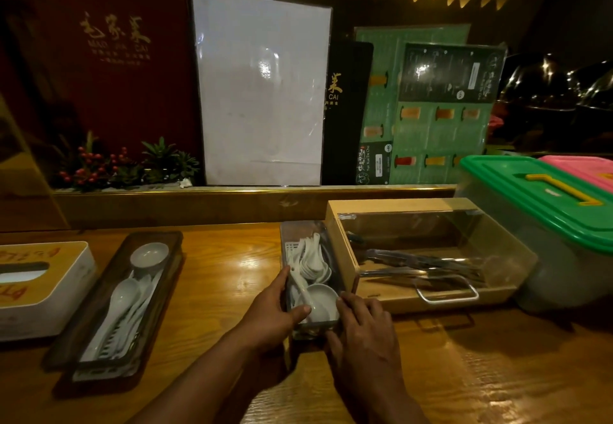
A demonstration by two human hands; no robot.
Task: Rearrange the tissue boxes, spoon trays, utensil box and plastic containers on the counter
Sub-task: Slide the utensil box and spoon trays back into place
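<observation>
A clear spoon tray (pixel 300 231) full of white spoons and a small dish stands in the middle of the wooden counter (pixel 219 271), touching the utensil box. My left hand (pixel 275 311) grips its near left side, thumb inside. My right hand (pixel 358 327) holds its near right corner. A second, dark-rimmed spoon tray (pixel 109 311) lies at an angle to the left. A white tissue box (pixel 36 291) sits at the far left. The wooden utensil box (pixel 428 258) with a clear lid holds metal cutlery. Right of it stand plastic containers with a green lid (pixel 537 198) and a pink lid (pixel 583 166).
A raised wooden ledge (pixel 232 198) runs along the back of the counter. On it lean menus, a white laminated sheet (pixel 262 88) and a berry plant decoration (pixel 109 168). Bare counter lies between the two trays and in front of the utensil box.
</observation>
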